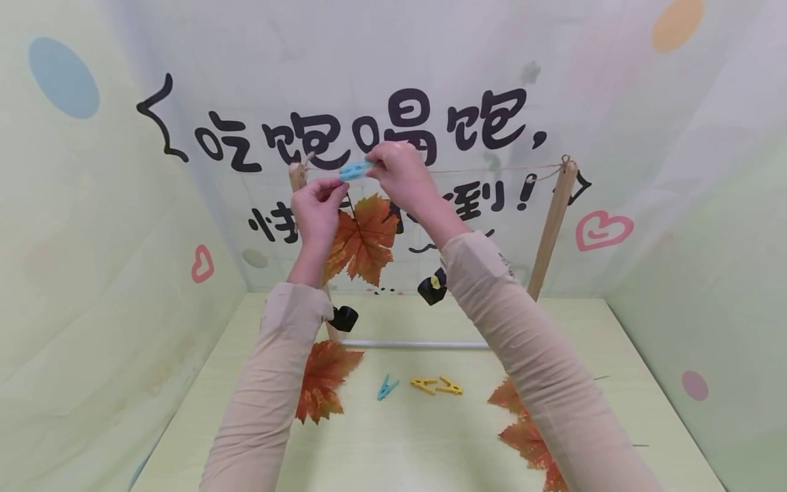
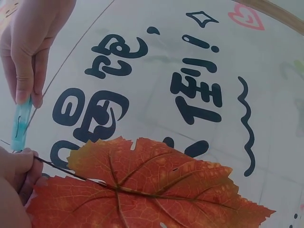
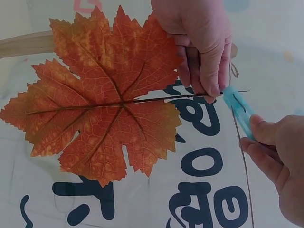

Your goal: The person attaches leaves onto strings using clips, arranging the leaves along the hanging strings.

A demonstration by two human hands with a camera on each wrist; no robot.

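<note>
My left hand (image 1: 316, 212) pinches the dark stem (image 3: 166, 99) of an orange-red maple leaf (image 1: 365, 236), which hangs below the fingers. A light blue clothespin (image 1: 354, 170) is held between the thumb and fingers of my right hand (image 1: 402, 174). The clothespin's far end meets the stem and the thin string (image 3: 242, 152) just beside the left fingertips, as the right wrist view shows. Whether its tips clamp both stem and string I cannot tell. In the left wrist view, the leaf (image 2: 142, 190) spreads along the bottom.
The string runs between the left wooden post (image 1: 298, 178) and the right wooden post (image 1: 552, 232). On the table lie another blue clothespin (image 1: 387, 388), two yellow clothespins (image 1: 449, 385), a leaf (image 1: 326, 379) at left and more leaves (image 1: 531, 441) by the right sleeve.
</note>
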